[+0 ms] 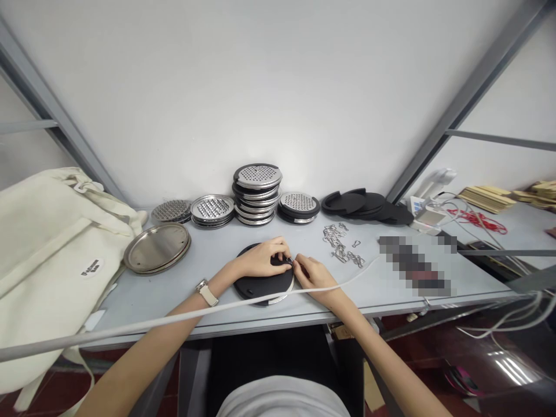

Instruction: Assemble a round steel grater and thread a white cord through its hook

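A black round disc [263, 288] lies flat on the table in front of me, a pale metal edge showing at its lower right. My left hand [262, 259] rests over its upper part, thumb and fingers pinched at the right rim. From the right, my right hand [318, 280] meets it there with closed fingers. Between the fingertips is a small, dark, shiny piece, too hidden to name. Loose silvery wire clips [341, 246] are scattered to the right of my hands.
Behind the disc stand a tall stack of grater discs [257, 197] and lower stacks of grater plates [212, 208]. Plain metal discs [157, 248] lie left, black discs [360, 204] right. A white cable [174, 317] crosses in front, over my forearms. A cream bag [56, 260] fills the left.
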A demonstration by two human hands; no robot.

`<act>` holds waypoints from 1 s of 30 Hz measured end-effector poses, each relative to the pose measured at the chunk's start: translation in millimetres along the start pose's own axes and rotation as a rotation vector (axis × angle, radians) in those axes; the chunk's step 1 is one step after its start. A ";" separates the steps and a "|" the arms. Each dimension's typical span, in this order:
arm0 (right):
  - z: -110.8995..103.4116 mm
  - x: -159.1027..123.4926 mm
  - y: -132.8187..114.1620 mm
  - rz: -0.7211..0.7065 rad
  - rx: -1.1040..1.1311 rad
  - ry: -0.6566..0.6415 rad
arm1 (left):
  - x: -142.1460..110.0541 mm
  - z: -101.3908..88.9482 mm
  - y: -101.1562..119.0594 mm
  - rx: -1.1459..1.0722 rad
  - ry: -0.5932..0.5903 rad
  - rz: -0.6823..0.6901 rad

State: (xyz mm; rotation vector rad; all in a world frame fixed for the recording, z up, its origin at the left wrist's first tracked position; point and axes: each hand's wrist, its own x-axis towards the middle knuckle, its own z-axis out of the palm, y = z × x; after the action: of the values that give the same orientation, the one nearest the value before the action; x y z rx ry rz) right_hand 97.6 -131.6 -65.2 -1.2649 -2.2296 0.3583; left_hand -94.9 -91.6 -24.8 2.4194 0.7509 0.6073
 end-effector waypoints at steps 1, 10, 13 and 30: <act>-0.1 0.0 0.1 -0.005 -0.002 0.001 | 0.1 -0.1 0.2 0.003 0.000 0.000; -1.2 0.0 -1.0 -0.029 -0.008 0.007 | 0.3 1.5 -1.0 0.039 0.002 0.009; -1.2 0.0 -1.2 -0.026 -0.011 0.001 | -0.1 1.9 -1.9 0.047 0.004 0.012; -0.4 1.3 -2.7 0.026 0.020 0.009 | 0.2 -0.9 0.6 -0.033 -0.005 -0.005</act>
State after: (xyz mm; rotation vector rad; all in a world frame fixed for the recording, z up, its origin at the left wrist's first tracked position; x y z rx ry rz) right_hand 95.3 -131.9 -63.2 -1.2834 -2.1983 0.3830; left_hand -95.0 -91.6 -23.7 2.3873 0.7389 0.6070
